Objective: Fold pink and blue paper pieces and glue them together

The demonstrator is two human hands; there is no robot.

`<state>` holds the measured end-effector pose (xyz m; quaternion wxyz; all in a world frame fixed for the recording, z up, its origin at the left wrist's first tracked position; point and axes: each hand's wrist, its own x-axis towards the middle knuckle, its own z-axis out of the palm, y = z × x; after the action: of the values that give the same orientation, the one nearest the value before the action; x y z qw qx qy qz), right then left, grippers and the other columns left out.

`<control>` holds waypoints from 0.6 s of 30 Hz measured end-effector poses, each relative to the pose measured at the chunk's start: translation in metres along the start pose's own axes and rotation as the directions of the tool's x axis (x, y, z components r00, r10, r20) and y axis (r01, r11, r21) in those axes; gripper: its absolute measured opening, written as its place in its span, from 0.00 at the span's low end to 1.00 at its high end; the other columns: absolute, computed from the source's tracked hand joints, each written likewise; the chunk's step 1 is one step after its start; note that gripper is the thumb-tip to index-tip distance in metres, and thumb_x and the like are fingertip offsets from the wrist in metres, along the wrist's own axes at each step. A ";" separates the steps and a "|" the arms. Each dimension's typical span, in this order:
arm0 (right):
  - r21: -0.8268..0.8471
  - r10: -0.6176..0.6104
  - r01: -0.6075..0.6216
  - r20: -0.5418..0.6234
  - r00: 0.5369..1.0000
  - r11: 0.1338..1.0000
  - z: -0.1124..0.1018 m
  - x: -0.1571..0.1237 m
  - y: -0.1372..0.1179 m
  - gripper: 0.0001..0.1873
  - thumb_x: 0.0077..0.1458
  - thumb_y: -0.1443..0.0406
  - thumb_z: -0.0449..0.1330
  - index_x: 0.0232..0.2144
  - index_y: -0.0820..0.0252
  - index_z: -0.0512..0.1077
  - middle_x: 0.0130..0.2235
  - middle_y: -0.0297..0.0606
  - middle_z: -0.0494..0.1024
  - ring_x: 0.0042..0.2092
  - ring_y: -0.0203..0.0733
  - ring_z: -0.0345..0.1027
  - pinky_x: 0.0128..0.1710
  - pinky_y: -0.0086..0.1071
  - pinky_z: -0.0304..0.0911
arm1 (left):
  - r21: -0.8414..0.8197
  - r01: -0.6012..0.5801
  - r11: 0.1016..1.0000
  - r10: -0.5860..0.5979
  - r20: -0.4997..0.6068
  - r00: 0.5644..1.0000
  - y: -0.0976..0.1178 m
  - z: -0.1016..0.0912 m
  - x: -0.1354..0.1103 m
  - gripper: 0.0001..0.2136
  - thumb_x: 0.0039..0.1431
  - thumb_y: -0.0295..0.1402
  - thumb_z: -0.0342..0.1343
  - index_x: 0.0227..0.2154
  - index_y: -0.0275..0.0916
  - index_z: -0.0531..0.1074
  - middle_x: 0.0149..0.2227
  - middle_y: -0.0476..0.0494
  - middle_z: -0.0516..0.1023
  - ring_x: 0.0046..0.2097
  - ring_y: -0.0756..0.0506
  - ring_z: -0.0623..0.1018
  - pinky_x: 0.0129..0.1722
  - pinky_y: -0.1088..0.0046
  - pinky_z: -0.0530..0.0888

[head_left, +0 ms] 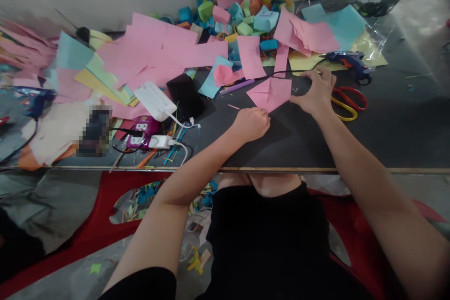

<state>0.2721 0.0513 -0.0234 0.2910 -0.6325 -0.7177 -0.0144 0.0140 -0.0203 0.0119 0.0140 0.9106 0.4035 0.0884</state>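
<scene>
A folded piece of pink paper (276, 92) with creased flaps lies on the dark table in front of me. My left hand (251, 124) is closed at its lower edge, fingers curled over the paper's bottom corner. To the right, my right hand (316, 91) is open, thumb and fingers spread apart, with the thumb tip at the paper's right corner. Scissors (351, 104) with red and yellow handles lie beside that hand, which hides their blades. Just behind the hand rests a blue glue gun (351, 63), its black cord running left above the pink paper.
Pink sheets (158, 47) cover the back left. Several small folded paper pieces (242, 18) are heaped against the wall. A white power bank (154, 101), a black phone (186, 96) and a purple power strip (142, 131) with cables sit left. A purple pen (237, 86) lies behind my left hand.
</scene>
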 end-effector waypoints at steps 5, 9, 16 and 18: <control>0.058 -0.085 0.082 0.038 0.996 0.995 -0.011 -0.010 -0.043 0.39 0.50 0.48 0.71 0.61 0.48 0.67 0.72 0.50 0.58 0.70 0.75 0.51 0.66 0.71 0.50 | 0.010 -0.016 1.000 0.017 -0.047 0.999 0.000 0.003 -0.001 0.19 0.71 0.31 0.45 0.39 0.31 0.83 0.43 0.31 0.87 0.46 0.38 0.87 0.42 0.63 0.82; 0.127 -0.173 0.156 0.137 0.975 0.980 0.001 -0.018 -0.063 0.46 0.45 0.45 0.71 0.64 0.48 0.65 0.75 0.46 0.53 0.72 0.77 0.49 0.69 0.71 0.48 | 0.031 -0.012 0.999 0.013 -0.043 0.999 0.000 0.003 -0.001 0.18 0.71 0.32 0.47 0.39 0.31 0.83 0.43 0.32 0.87 0.45 0.39 0.87 0.42 0.64 0.83; 0.113 -0.052 0.030 0.194 0.980 0.993 0.010 -0.013 -0.043 0.50 0.42 0.45 0.73 0.65 0.46 0.64 0.77 0.45 0.48 0.72 0.77 0.47 0.69 0.72 0.46 | 0.028 -0.034 0.999 0.035 -0.063 0.997 -0.002 0.005 -0.001 0.18 0.71 0.31 0.47 0.41 0.31 0.83 0.45 0.32 0.87 0.47 0.40 0.87 0.45 0.63 0.83; 0.111 -0.011 -0.008 0.169 0.986 0.994 0.007 -0.009 -0.034 0.48 0.41 0.46 0.73 0.63 0.46 0.65 0.76 0.46 0.51 0.73 0.77 0.47 0.70 0.71 0.47 | 0.030 -0.031 0.999 0.033 -0.062 0.998 -0.002 0.006 -0.001 0.18 0.71 0.31 0.47 0.40 0.32 0.83 0.45 0.33 0.87 0.47 0.40 0.87 0.45 0.64 0.83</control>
<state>0.2379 0.0389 -0.0218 0.2640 -0.6135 -0.7401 0.0792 0.0125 -0.0197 0.0059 -0.0131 0.9139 0.3903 0.1110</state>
